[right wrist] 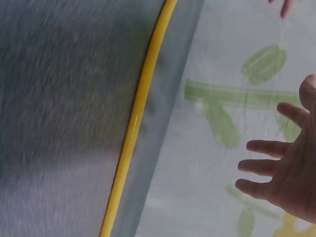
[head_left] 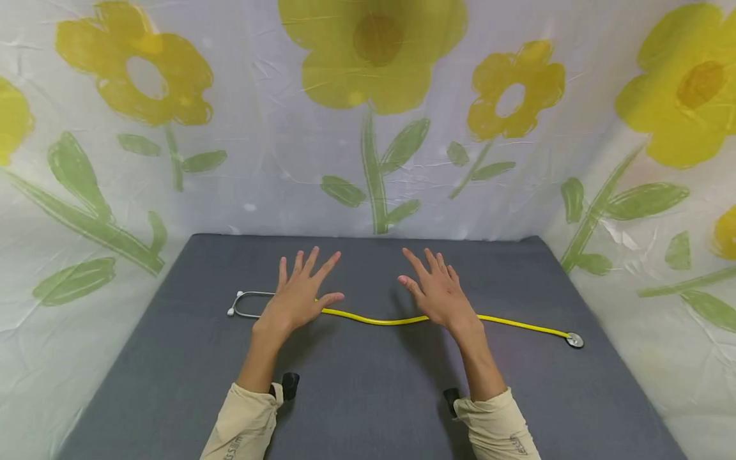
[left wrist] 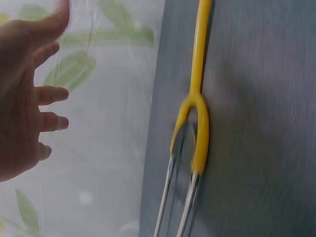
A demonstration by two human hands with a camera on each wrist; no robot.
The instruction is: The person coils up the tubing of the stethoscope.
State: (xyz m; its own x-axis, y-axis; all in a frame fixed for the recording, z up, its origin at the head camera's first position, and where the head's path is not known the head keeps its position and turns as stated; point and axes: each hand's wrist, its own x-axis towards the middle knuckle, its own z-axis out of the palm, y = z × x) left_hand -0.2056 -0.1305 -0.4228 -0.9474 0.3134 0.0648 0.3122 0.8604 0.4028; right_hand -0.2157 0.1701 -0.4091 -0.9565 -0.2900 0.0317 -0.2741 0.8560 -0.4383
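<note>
A stethoscope with a yellow tube (head_left: 379, 322) lies stretched sideways across the grey table. Its metal ear tubes (head_left: 248, 293) with white ear tips are at the left, and the round silver chest piece (head_left: 574, 340) is at the right. My left hand (head_left: 294, 300) hovers above the ear-tube end, fingers spread and holding nothing; it hides the fork of the tube in the head view. That yellow fork (left wrist: 200, 133) shows in the left wrist view. Over the tube's right half hangs my right hand (head_left: 441, 295), fingers spread, holding nothing.
The grey table (head_left: 356, 396) ends at a pale sheet wall (head_left: 259, 191) painted with yellow flowers, which also rises at both sides. Dark wrist devices (head_left: 290, 385) stick out from the beige sleeves (head_left: 246, 418).
</note>
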